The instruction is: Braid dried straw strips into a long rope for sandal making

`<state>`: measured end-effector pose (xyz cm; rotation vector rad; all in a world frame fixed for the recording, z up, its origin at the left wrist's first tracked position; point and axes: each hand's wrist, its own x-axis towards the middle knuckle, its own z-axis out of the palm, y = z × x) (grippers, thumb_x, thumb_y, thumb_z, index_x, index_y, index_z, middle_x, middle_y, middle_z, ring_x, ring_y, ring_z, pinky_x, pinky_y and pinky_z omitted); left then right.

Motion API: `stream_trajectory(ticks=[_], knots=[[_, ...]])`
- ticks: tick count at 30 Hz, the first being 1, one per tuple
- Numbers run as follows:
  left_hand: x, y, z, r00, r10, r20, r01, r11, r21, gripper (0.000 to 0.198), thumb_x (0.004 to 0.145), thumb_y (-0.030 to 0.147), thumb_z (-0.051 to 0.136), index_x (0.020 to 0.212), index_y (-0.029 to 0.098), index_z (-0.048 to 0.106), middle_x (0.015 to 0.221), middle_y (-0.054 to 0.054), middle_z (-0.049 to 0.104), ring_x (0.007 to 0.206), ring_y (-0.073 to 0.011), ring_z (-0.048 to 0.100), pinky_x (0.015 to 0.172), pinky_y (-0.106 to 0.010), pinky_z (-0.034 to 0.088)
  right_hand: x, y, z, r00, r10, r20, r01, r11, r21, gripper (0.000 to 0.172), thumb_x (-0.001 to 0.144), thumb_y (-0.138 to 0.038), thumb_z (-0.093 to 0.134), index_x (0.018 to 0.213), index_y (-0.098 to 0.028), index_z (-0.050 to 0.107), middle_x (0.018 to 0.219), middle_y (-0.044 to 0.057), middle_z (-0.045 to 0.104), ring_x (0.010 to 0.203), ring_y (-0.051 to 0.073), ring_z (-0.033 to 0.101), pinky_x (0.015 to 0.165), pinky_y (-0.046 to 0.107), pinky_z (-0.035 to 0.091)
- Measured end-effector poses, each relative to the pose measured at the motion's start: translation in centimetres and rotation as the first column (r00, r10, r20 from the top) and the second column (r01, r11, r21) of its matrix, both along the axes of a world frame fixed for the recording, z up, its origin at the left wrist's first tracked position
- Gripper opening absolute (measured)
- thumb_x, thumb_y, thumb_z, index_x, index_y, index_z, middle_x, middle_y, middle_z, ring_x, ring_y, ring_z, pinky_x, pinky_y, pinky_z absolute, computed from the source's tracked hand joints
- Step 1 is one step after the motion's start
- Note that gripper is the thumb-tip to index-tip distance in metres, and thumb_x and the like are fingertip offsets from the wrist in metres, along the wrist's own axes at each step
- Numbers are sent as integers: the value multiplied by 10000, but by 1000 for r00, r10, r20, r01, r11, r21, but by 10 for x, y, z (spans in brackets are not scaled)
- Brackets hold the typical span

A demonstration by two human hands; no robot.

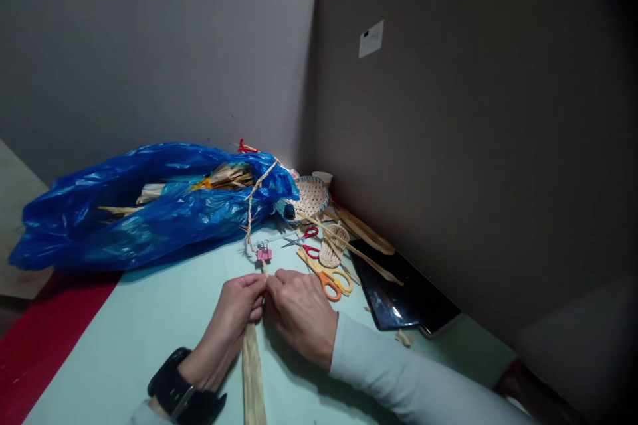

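Note:
A braided cord [250, 212] of pale dry fibre runs from the blue bag down to a pink binder clip [264, 254], which grips it. Just below the clip, my left hand [243, 300] pinches the cord's lower end. Close against it, my right hand [298, 305] has its fingers curled at the same spot, on the fibre. Out from under my left hand a wide flat strip of dry fibre [253, 378] hangs toward the bottom edge. The fingertips hide the exact join of strip and cord.
An open blue plastic bag [189, 232] holds dry fibre bundles. Right of it are a woven basket [312, 196], red scissors [310, 243], orange-yellow scissors [329, 282], a small woven sole shape [333, 246] and a black tablet [399, 292]. Grey partitions [448, 113] stand behind and right.

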<state>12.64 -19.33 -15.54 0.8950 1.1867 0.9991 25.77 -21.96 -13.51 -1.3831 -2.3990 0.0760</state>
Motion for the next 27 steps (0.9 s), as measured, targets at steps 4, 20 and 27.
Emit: stream_trajectory(ticks=[4, 20, 27], knots=[[-5, -2, 1, 997, -18, 78, 18, 1000, 0, 216, 591, 291, 738, 601, 137, 588, 455, 110, 324, 407, -13, 194, 406, -157, 125, -6, -11, -4, 991, 83, 103, -86, 996, 25, 179, 899, -130, 447, 1012, -112, 585, 965, 120, 646, 840, 233, 590, 573, 306, 316], [-4, -3, 7, 997, -51, 54, 48, 997, 55, 333, 583, 299, 763, 801, 122, 583, 446, 110, 425, 368, -2, 220, 371, -144, 147, 12, 37, 4, 940, -57, -336, -86, 915, -395, 273, 915, -245, 437, 911, -132, 686, 781, 62, 680, 726, 149, 556, 648, 246, 333], [-4, -5, 12, 999, -36, -22, 37, 998, 53, 358, 548, 264, 749, 803, 153, 523, 487, 54, 576, 346, -1, 241, 369, -145, 158, 14, 45, 1, 925, -58, -375, -125, 888, -443, 277, 871, -230, 472, 721, -130, 682, 657, 21, 629, 600, 109, 486, 560, 227, 298]])
